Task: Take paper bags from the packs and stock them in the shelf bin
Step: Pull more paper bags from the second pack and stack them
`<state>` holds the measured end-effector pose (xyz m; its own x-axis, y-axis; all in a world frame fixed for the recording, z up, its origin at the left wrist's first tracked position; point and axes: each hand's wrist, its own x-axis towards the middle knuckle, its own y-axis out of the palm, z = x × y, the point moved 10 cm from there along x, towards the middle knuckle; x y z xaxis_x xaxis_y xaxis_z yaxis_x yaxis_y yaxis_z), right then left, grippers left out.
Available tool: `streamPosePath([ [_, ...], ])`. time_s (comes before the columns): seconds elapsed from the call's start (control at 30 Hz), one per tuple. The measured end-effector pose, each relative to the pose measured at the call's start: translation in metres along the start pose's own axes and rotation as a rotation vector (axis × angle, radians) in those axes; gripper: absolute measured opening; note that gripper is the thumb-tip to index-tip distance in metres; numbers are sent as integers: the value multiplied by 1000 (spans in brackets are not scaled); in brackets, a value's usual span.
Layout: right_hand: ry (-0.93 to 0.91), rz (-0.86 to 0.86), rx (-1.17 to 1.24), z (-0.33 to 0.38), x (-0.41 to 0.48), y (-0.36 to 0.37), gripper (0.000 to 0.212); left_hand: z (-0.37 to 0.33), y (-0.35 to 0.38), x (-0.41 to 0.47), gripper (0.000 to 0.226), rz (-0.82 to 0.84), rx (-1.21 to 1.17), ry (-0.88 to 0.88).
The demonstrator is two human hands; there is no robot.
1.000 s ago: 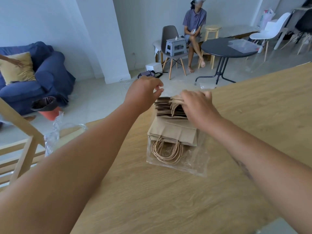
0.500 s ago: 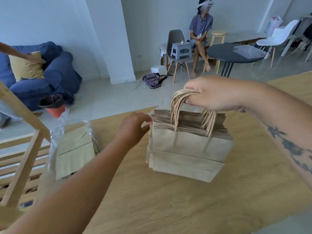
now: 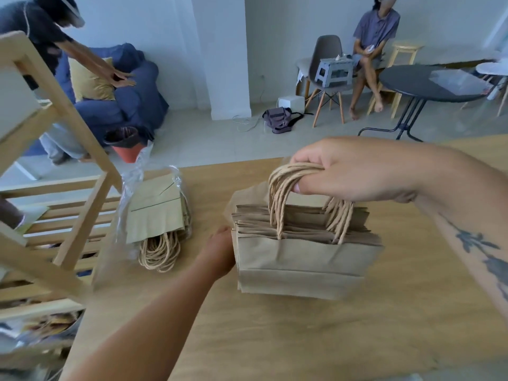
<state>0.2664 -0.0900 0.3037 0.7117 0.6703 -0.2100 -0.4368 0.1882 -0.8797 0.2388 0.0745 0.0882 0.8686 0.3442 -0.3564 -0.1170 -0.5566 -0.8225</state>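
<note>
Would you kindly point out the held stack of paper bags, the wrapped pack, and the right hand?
stack of paper bags (image 3: pixel 302 259), head view, front face.
wrapped pack (image 3: pixel 154 213), head view, top bag.
right hand (image 3: pixel 346 167), head view, back of hand.

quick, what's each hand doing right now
left hand: flat against the side of the bag stack, grip hidden.
right hand: closed around the twisted handles.

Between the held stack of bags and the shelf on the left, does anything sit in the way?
Yes. The second pack, still in plastic, lies on the table between the stack of bags and the wooden shelf.
</note>
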Motion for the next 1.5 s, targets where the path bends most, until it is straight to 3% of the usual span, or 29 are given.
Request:
streamPosePath([
  [0.1,-5,51,63,14,4,25,15,23,-12,-4,20,-41,-563,206],
  [0.13,-10,53,75,21,6,31,14,34,-21,-11,24,-37,-736,216],
  [0.2,-16,51,82,38,10,40,14,47,-36,-27,57,17,-939,248],
  [0.3,-26,43,97,67,18,51,16,51,-55,-62,87,68,-934,457],
  [0.4,-25,30,137,91,26,64,15,74,-65,-84,108,49,-935,517],
  [0.67,-23,-227,203,117,31,75,8,117,-50,-87,67,-63,-906,437],
  [0.73,-1,-278,206,111,25,76,20,120,-40,-83,53,-23,-965,379],
  [0.8,4,-290,183,99,16,76,47,121,-34,-81,45,-1,-958,360],
  [0.9,99,-170,155,58,3,93,107,120,-35,-82,43,-18,-933,351],
  [0.97,137,-81,102,35,-1,115,124,119,-35,-81,43,-34,-908,344],
  [1.03,101,-57,27,28,2,136,120,121,-32,-80,46,-48,-902,313],
  [1.2,-23,-269,-140,28,10,141,87,122,-31,-79,50,-101,-901,247],
  [1.3,-46,-347,230,3,6,143,95,123,-26,-80,53,-112,-927,204],
  [1.4,25,-311,871,-33,4,173,117,127,-26,-81,58,-161,-944,164],
  [1.43,58,-238,981,-38,6,190,115,127,-26,-81,59,-179,-944,152],
  [1.5,92,-167,1023,-40,12,217,85,125,-27,-83,55,-219,-942,134],
])
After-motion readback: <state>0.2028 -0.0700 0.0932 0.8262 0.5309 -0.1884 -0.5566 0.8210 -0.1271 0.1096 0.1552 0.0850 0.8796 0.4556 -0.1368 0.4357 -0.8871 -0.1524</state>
